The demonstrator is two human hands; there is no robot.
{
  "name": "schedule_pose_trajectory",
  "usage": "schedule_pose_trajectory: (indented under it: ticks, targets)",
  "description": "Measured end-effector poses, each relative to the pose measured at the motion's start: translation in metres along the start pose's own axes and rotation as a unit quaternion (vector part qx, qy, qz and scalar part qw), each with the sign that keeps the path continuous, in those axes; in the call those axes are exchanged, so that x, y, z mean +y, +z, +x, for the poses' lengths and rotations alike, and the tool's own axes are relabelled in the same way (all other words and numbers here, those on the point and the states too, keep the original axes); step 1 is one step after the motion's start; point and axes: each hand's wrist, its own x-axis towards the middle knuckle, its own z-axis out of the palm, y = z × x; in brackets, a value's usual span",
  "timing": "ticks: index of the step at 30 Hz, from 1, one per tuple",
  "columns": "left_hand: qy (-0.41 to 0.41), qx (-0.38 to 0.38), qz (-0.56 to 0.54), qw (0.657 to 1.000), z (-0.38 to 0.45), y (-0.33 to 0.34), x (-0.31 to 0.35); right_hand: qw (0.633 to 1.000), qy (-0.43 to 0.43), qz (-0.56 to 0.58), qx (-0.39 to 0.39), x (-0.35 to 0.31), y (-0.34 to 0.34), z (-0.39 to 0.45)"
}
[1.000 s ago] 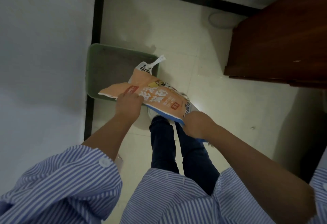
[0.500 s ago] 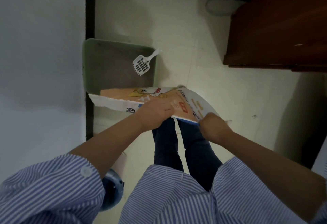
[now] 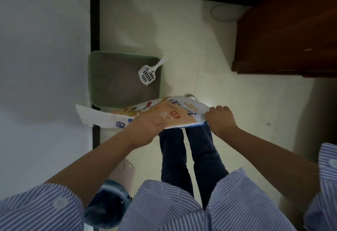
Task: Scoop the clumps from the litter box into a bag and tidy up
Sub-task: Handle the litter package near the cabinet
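Both hands grip the printed bag (image 3: 164, 114), and we record their states first. Our left hand (image 3: 145, 128) is clamped on the bag's near edge toward the middle, fingers pressed flat over the orange panel. Our right hand (image 3: 219, 119) is closed on the bag's right-hand corner, knuckles up.

We find the bag held flat in the air, above our legs (image 3: 187, 150) and just over the near rim of the litter box (image 3: 91, 77). Its long axis runs left to right across the view, sloping slightly down toward the left; the white end (image 3: 91, 114) points at the wall (image 3: 40, 48) on the left and juts past the black skirting strip (image 3: 94, 20).

Beyond the bag, the green litter box sits on the pale tiled floor (image 3: 191, 39), against the wall. We note grey litter (image 3: 116, 81) inside. A white slotted scoop (image 3: 148, 73) rests at the box's right side, its blade on the litter and its handle pointing up and to the right over the rim.

A dark wooden cabinet (image 3: 291, 30) stands well apart at the upper right. Near our left elbow we see a pink item (image 3: 125, 171) and a dark round container (image 3: 107, 207); we cannot tell what either is.
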Motion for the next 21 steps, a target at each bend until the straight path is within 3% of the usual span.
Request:
schedule_pose_trajectory:
  ticks: [3, 16, 21]
  targets:
    - [-0.07, -0.006, 0.029, 0.997, -0.021, 0.004, -0.011, 0.996, -0.042, 0.008, 0.079, -0.012, -0.002, -0.001]
    - [-0.256, 0.062, 0.042, 0.964, -0.029, 0.026, -0.033, 0.978, -0.031, 0.139, 0.152, -0.046, 0.003, -0.011]
    - [-0.317, 0.047, 0.041, 0.947, -0.029, 0.031, -0.036, 0.967, -0.028, 0.14, 0.212, -0.055, -0.003, -0.012]
